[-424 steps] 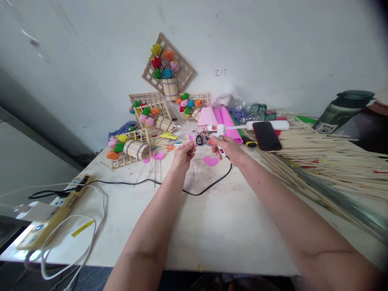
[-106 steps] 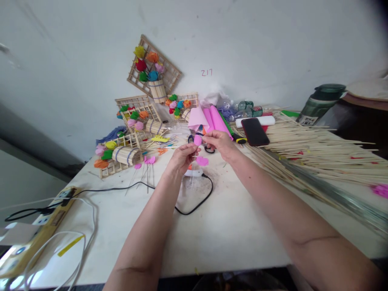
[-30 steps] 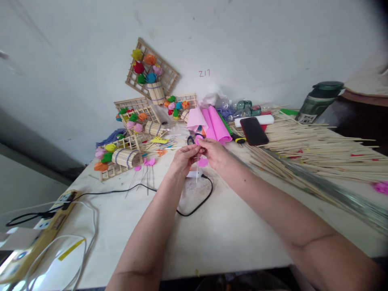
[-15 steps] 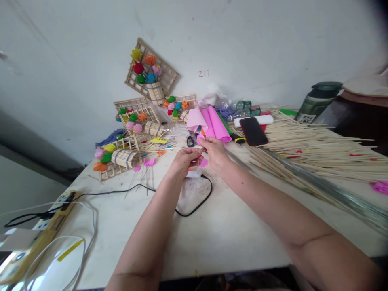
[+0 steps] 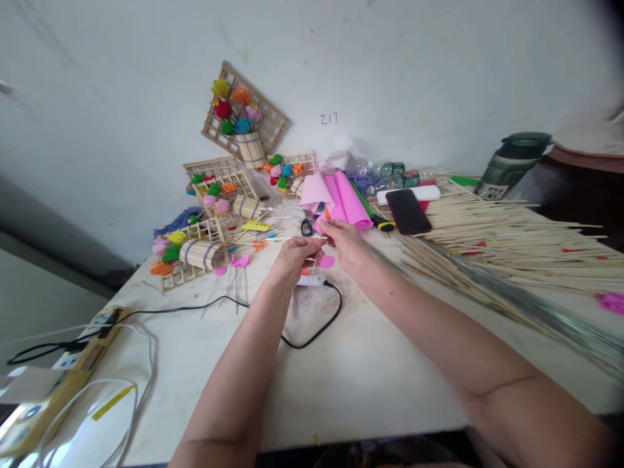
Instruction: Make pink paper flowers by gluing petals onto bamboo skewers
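Observation:
My right hand (image 5: 345,242) pinches a small pink paper petal (image 5: 320,225) at its fingertips, above the middle of the table. Close against it, my left hand (image 5: 295,255) has thumb and forefinger closed on a thin wire stem (image 5: 314,265) that slants down below the fingers. How stem and petal meet is hidden by the fingertips. Below the hands lies a white tool (image 5: 311,281) with an orange part and a black cord. A loose pink petal (image 5: 326,261) rests just behind it. To the left are several pink petals on wire stems (image 5: 240,261).
Stick-and-paper flower baskets (image 5: 199,253) stand at the left and back. Behind my hands are pink paper rolls (image 5: 348,201) and blue-handled scissors (image 5: 306,227). A phone (image 5: 408,211), thin wooden sticks (image 5: 487,227) and a dark bottle (image 5: 511,166) are at right. A power strip (image 5: 92,364) lies front left.
The wire stem below my left fingers has swung slightly left and leans more. The pink petal at my right fingertips has shifted a little left. Both hands stay nearly in place.

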